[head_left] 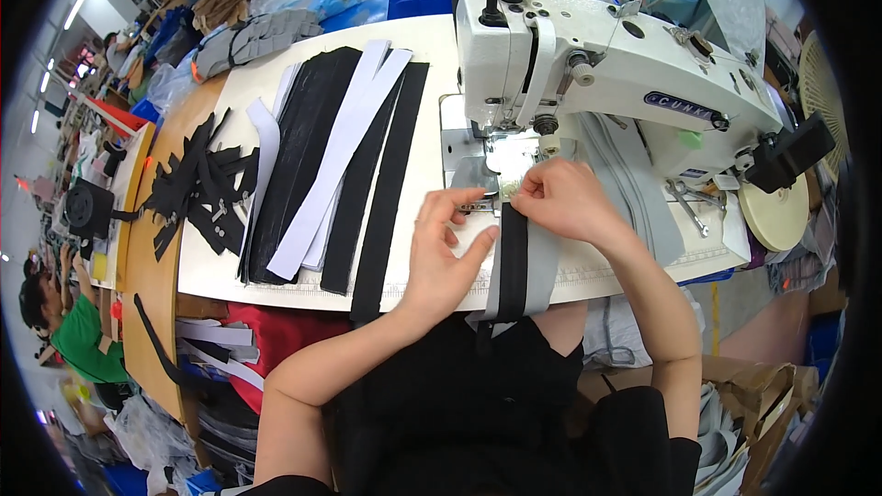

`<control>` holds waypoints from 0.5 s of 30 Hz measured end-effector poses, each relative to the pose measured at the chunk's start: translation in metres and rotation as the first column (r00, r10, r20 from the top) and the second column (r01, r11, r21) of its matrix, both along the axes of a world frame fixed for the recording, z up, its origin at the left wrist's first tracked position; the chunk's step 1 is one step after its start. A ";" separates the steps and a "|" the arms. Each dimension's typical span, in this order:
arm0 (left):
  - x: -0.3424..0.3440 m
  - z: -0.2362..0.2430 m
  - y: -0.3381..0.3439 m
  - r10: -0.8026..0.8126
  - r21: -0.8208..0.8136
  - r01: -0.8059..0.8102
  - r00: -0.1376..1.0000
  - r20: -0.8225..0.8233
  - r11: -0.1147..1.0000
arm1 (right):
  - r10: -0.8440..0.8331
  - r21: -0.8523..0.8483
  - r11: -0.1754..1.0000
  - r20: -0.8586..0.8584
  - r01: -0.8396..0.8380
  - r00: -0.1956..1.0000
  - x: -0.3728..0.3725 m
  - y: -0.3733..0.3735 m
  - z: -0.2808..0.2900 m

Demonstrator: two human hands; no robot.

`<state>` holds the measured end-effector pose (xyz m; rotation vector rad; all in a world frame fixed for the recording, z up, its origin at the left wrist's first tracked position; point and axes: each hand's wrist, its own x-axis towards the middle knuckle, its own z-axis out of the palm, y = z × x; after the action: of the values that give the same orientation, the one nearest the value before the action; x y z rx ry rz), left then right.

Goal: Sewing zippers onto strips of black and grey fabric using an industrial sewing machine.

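My right hand (pixel 562 200) is closed in a pinch on the far end of a black fabric strip (pixel 513 262). This strip lies lengthwise on a wider grey fabric strip (pixel 542 266), and both hang over the table's front edge toward my lap. Just left of them, my left hand (pixel 443 262) has its thumb and fingers apart and holds nothing I can see; its fingertips are near the metal plate. Directly beyond both hands stands a white sewing machine (pixel 625 64), its needle area (pixel 514 142) lit up close to my right fingers.
Left on the white tabletop (pixel 423 83) lie long black strips (pixel 312 119), white strips (pixel 340 156) and a heap of short black zippers (pixel 207 188). Right of the machine are grey strips (pixel 625 174) and metal wrenches (pixel 694 207). A person in green (pixel 87 340) sits far left.
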<state>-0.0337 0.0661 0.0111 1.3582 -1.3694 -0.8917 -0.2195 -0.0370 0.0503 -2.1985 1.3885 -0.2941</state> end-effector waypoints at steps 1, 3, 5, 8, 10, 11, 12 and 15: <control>0.006 0.000 -0.004 0.045 -0.070 -0.037 0.991 0.126 0.997 | 0.001 -0.069 0.998 -0.048 -0.004 0.999 0.004 -0.003 -0.005; 0.013 0.004 -0.013 0.069 -0.068 -0.061 0.991 0.114 0.996 | -0.014 -0.153 0.988 -0.025 0.010 1.000 0.009 -0.004 -0.014; 0.020 0.004 -0.025 0.142 -0.150 -0.113 0.970 0.198 0.982 | -0.025 -0.239 0.971 -0.004 0.023 1.000 0.013 -0.005 -0.023; 0.029 0.006 -0.044 0.156 -0.178 -0.118 0.964 0.217 0.977 | -0.070 -0.367 0.926 0.059 0.086 0.996 0.017 -0.008 -0.037; 0.033 0.006 -0.056 0.136 -0.172 -0.106 0.975 0.177 0.979 | -0.071 -0.500 0.856 0.142 0.134 0.987 0.019 -0.014 -0.049; 0.033 0.003 -0.058 0.136 -0.171 -0.106 0.975 0.175 0.980 | -0.071 -0.500 0.856 0.140 0.133 0.988 0.020 -0.016 -0.055; 0.033 -0.001 -0.060 0.148 -0.172 -0.120 0.975 0.165 0.978 | -0.096 -0.569 0.807 0.141 0.160 0.985 0.020 -0.019 -0.060; 0.032 -0.001 -0.061 0.142 -0.146 -0.122 0.980 0.136 0.982 | -0.114 -0.664 0.719 0.179 0.206 0.977 0.023 -0.029 -0.074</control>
<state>-0.0015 0.0052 0.0106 1.4126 -1.4057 -0.6085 -0.1963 -0.0664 -0.0242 -2.5481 1.5676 -1.1578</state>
